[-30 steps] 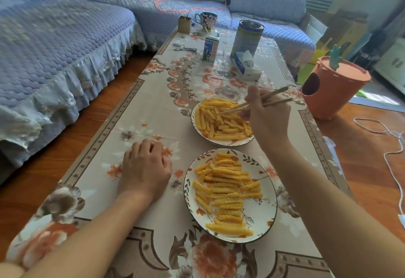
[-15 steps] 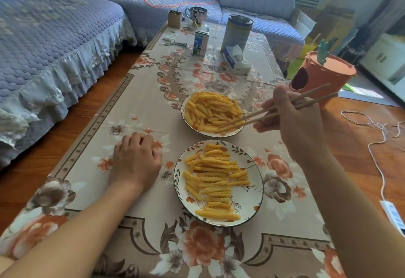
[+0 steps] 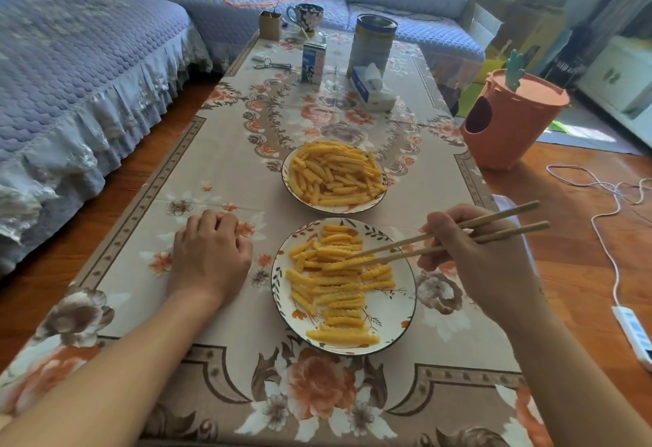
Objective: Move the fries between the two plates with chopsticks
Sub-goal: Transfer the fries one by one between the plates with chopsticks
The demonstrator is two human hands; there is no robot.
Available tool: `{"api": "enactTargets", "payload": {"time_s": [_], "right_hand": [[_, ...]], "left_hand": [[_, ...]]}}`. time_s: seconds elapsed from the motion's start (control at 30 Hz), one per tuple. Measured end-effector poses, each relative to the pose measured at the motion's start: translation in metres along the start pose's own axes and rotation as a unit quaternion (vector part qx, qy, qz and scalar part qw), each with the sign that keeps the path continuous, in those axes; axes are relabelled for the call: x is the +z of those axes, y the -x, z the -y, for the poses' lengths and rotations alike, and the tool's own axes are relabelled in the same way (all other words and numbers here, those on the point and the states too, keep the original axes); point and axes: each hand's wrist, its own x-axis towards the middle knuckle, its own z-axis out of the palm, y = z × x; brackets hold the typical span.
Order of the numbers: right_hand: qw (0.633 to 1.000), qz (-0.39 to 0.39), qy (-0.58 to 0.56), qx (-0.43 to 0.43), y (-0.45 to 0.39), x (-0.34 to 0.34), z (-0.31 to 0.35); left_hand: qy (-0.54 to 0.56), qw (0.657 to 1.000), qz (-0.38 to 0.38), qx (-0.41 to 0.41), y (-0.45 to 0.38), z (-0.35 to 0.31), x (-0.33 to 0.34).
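Two flower-patterned plates stand on the cloth-covered table. The far plate (image 3: 379, 199) is heaped with crinkle fries (image 3: 335, 173). On the near plate (image 3: 395, 316) the fries (image 3: 335, 284) lie in rows. My right hand (image 3: 476, 256) holds a pair of wooden chopsticks (image 3: 448, 240), and their tips rest on a fry (image 3: 344, 264) in the upper part of the near plate. Whether the tips pinch that fry, I cannot tell. My left hand (image 3: 210, 252) lies curled on the cloth, left of the near plate, holding nothing.
At the far end of the table stand a tin can (image 3: 370, 45), a tissue box (image 3: 372, 88), a milk carton (image 3: 313, 62), a mug (image 3: 307, 17) and keys (image 3: 271, 65). An orange bin (image 3: 508, 122) is on the floor to the right, with a cable and power strip (image 3: 631, 333). A sofa (image 3: 70, 58) runs along the left.
My right hand has brought the chopsticks back from the far plate to the near plate, lowering their tips onto its fries. The left hand stayed put.
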Motion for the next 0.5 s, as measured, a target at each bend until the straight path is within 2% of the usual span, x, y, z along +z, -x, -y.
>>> {"api": "enactTargets", "payload": {"time_s": [0.27, 0.5], "right_hand": [[0.999, -0.029, -0.022, -0.026, -0.022, -0.009, 0.005], [0.997, -0.060, -0.025, -0.029, -0.067, 0.017, -0.003]], "left_hand": [[-0.007, 1.000, -0.003, 0.006, 0.000, 0.001, 0.003], [-0.007, 1.000, -0.002, 0.009, -0.001, 0.001, 0.002]]}}
